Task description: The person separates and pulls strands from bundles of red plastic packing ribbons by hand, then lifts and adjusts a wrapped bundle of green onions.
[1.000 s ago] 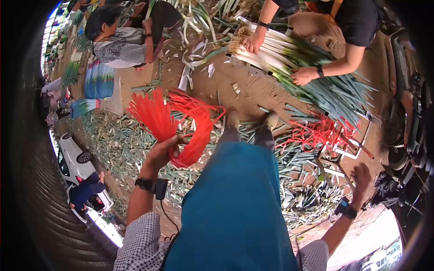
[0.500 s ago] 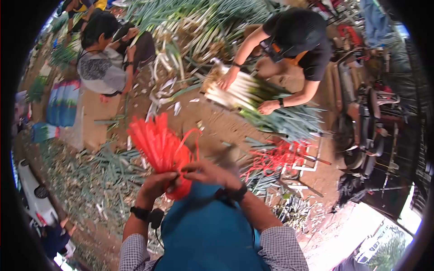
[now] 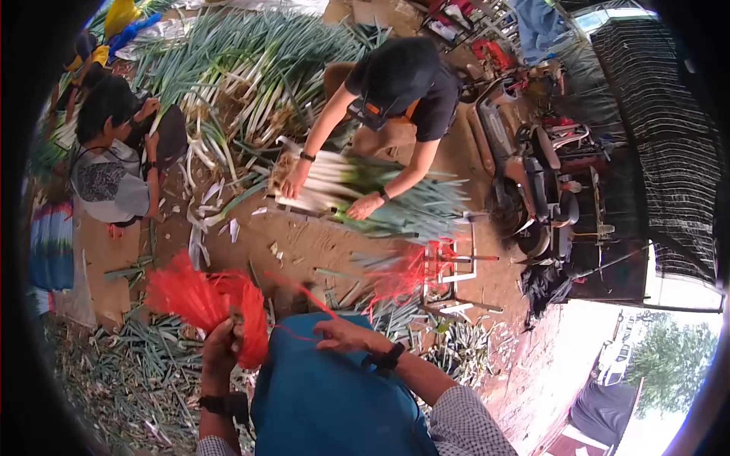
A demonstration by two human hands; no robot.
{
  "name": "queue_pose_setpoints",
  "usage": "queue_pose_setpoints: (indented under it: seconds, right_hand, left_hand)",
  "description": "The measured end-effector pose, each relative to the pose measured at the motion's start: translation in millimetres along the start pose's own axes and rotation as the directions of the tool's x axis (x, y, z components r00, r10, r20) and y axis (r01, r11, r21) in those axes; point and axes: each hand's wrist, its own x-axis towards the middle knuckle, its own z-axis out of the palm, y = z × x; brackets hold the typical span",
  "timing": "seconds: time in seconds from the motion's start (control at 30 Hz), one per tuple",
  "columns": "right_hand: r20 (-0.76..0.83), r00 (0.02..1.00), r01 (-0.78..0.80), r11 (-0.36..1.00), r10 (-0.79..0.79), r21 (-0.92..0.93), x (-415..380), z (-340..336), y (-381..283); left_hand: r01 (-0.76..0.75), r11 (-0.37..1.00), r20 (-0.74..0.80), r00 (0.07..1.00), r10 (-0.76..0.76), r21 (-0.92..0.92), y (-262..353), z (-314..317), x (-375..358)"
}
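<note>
A bunch of red plastic tying strips (image 3: pixel 186 292) fans out at the lower left, slightly blurred. My left hand (image 3: pixel 220 342) is closed around its gathered end. To the right, in front of the blue garment on my body (image 3: pixel 327 387), my right hand (image 3: pixel 346 334) pinches a loose red strip (image 3: pixel 308 292) that stretches up and left toward the bunch. A second thin strand runs low between my hands. The right fingertips are small in view, so their exact grip on the strip is hard to see.
Opposite me a person in a black cap (image 3: pixel 403 76) presses on a stack of leeks (image 3: pixel 334 178). Another person (image 3: pixel 114 167) sits at the left, handling leeks. More red strips (image 3: pixel 403 273) hang on a white frame (image 3: pixel 473 247). Leek trimmings (image 3: pixel 122 380) cover the ground; motorbikes (image 3: pixel 525 167) stand right.
My hands have moved apart, the left going left with the red bunch and the right drawing a strip away. The whole view has shifted, so the surroundings appear farther left.
</note>
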Motion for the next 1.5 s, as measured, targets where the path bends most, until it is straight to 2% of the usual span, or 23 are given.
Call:
queue_pose_setpoints:
  seconds: [0.07,0.1,0.23,0.37,0.4,0.43,0.47,0.5,0.57,0.63,0.67,0.77,0.87,0.97,1.03,1.07,1.1,1.13,1.17,1.23,1.37,1.43,1.5]
  right_hand:
    - [-0.065,0.99,0.13,0.991,-0.129,0.012,9.2,12.4,3.1]
    - [0.03,0.997,0.069,0.997,-0.068,-0.027,11.8,5.2,-4.3]
    - [-0.115,0.992,-0.043,0.992,0.057,0.122,-23.9,-9.3,26.4]
    - [-0.098,0.937,-0.345,0.929,0.335,-0.131,-97.5,-21.3,136.2]
    - [-0.239,0.957,-0.223,0.946,0.165,-0.236,-137.7,-20.8,169.8]
    - [-0.369,0.93,-0.135,0.919,-0.012,-0.37,-179.8,-17.2,209.5]
    - [-0.502,0.859,-0.265,0.923,0.096,-0.278,-211.1,-19.8,226.8]
    - [-0.619,0.76,-0.368,0.916,0.2,-0.157,-242.7,-22.9,242.9]
    - [-0.661,0.568,-0.582,0.807,0.49,0.098,-277.9,-38.6,209.6]
    - [-0.678,0.417,-0.136,0.78,0.605,0.611,-307.7,-32.1,233.0]
    - [-0.485,0.315,0.311,0.394,0.816,0.865,-312.2,-39.0,229.3]
    - [-0.608,0.227,0.564,0.406,0.761,0.719,-236.6,-74.3,144.2]
    - [-0.666,0.512,0.642,0.273,0.542,0.716,-166.1,-100.9,81.1]
    - [-0.631,0.721,0.439,0.517,0.286,0.735,-98.9,-96.3,-6.7]
    - [-0.48,0.852,0.209,0.703,0.211,0.68,-68.1,-77.6,-32.5]
    - [-0.382,0.904,0.146,0.698,0.194,0.701,-59.3,-61.9,-46.1]
    - [-0.332,0.926,0.11,0.711,0.181,0.695,-51.2,-49.0,-61.8]
    - [-0.317,0.93,0.107,0.689,0.186,0.717,-47.8,-36.5,-69.8]
    - [-0.295,0.934,0.09,0.664,0.203,0.742,-48.7,-21.5,-72.9]
    - [-0.287,0.931,0.072,0.654,0.227,0.753,-50.0,-6.9,-72.5]
    - [-0.328,0.902,0.026,0.722,0.281,0.691,-47.9,11.0,-53.0]
    - [-0.309,0.91,-0.013,0.761,0.278,0.649,-47.5,7.6,-65.8]
    - [-0.451,0.881,0.155,0.817,0.14,0.555,-40.7,12.5,-62.3]
  left_hand:
    - [-0.018,1.0,0.039,0.999,0.017,0.023,-3.1,13.0,-4.8]
    - [-0.026,0.999,0.062,0.998,0.024,0.032,-8.1,8.5,1.4]
    - [-0.132,0.991,-0.08,0.988,0.132,-0.003,1.4,9.1,7.6]
    - [-0.217,0.976,-0.048,0.975,0.218,0.012,22.9,10.2,8.5]
    - [-0.201,0.979,-0.011,0.98,0.201,-0.018,27.8,13.2,5.6]
    - [-0.187,0.981,0.0,0.982,0.187,-0.04,36.6,26.3,1.6]
    - [-0.267,0.961,0.094,0.957,0.273,-0.074,37.3,21.0,0.2]
    - [-0.314,0.946,-0.086,0.943,0.321,0.086,40.7,27.1,-6.8]
    - [-0.331,0.942,-0.021,0.944,0.33,-0.049,42.1,3.6,-6.9]
    - [-0.369,0.922,0.024,0.927,0.374,-0.116,42.7,9.0,-10.2]
    - [-0.387,0.915,0.01,0.921,0.39,-0.114,42.4,17.2,-11.4]
    - [-0.371,0.913,0.17,0.901,0.398,-0.171,41.4,31.4,-15.1]
    - [-0.328,0.944,0.196,0.924,0.328,-0.037,32.5,53.3,-22.9]
    - [-0.272,0.939,0.175,0.956,0.237,0.211,21.2,69.8,-22.2]
    - [-0.341,0.671,0.295,0.937,0.187,0.659,4.1,75.2,-18.3]
    - [-0.421,0.605,0.347,0.906,0.243,0.676,-6.5,89.0,-15.8]
    - [-0.495,0.532,0.396,0.869,0.297,0.687,-17.2,102.6,-13.0]
    - [0.112,0.571,0.042,0.968,-0.249,0.813,-9.0,116.4,-18.1]
    - [0.157,0.506,0.043,0.932,-0.361,0.848,-11.5,123.2,-21.7]
    - [-0.141,0.462,0.267,0.938,-0.22,0.876,-58.3,101.7,-10.2]
    - [-0.566,0.371,0.613,0.79,-0.012,0.736,-93.2,86.2,-4.8]
    - [-0.501,0.335,0.563,0.818,-0.117,0.798,-76.0,81.9,-17.2]
    - [-0.403,0.277,0.476,0.83,-0.29,0.872,-59.4,70.2,-18.4]
